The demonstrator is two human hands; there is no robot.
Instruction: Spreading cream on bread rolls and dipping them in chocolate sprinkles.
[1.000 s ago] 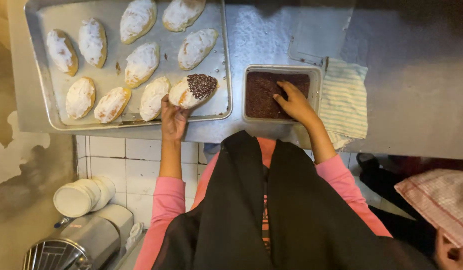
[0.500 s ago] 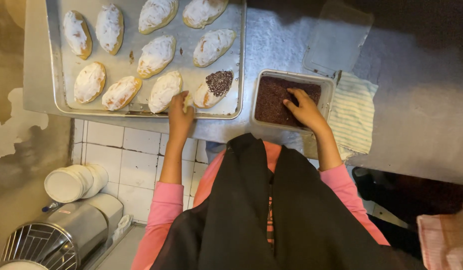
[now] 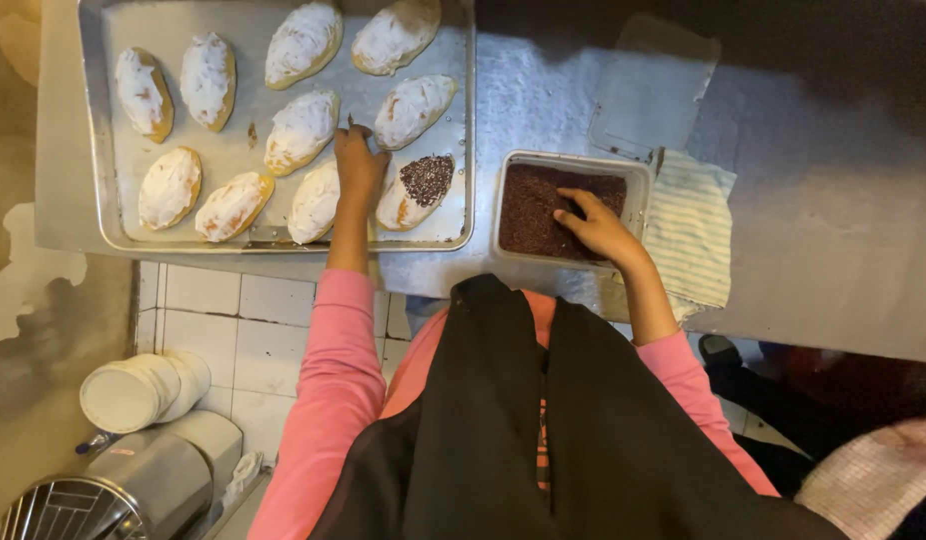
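Left hand (image 3: pixel 358 160) rests flat and empty beside the sprinkle-topped pastry (image 3: pixel 415 190), steadying it; right hand (image 3: pixel 595 225) pinches chocolate sprinkles in the tub (image 3: pixel 568 205), frame center.

Bare tray floor lay open along the left edge of the baking tray (image 3: pixel 101 120), at the upper left of the frame, and in narrow lanes between the sugared pastries (image 3: pixel 303 42). The left hand (image 3: pixel 359 166) filled the gap between the bottom-row pastries, just beside the chocolate-topped pastry (image 3: pixel 417 190). A strip of steel counter (image 3: pixel 543 95) ran clear between the tray's raised rim and the clear lid (image 3: pixel 648 90). The right hand (image 3: pixel 595 228) took up part of the sprinkle container (image 3: pixel 643 190). The striped cloth (image 3: pixel 688 235) covered the counter to its right; beyond it, the right of the frame was open counter.
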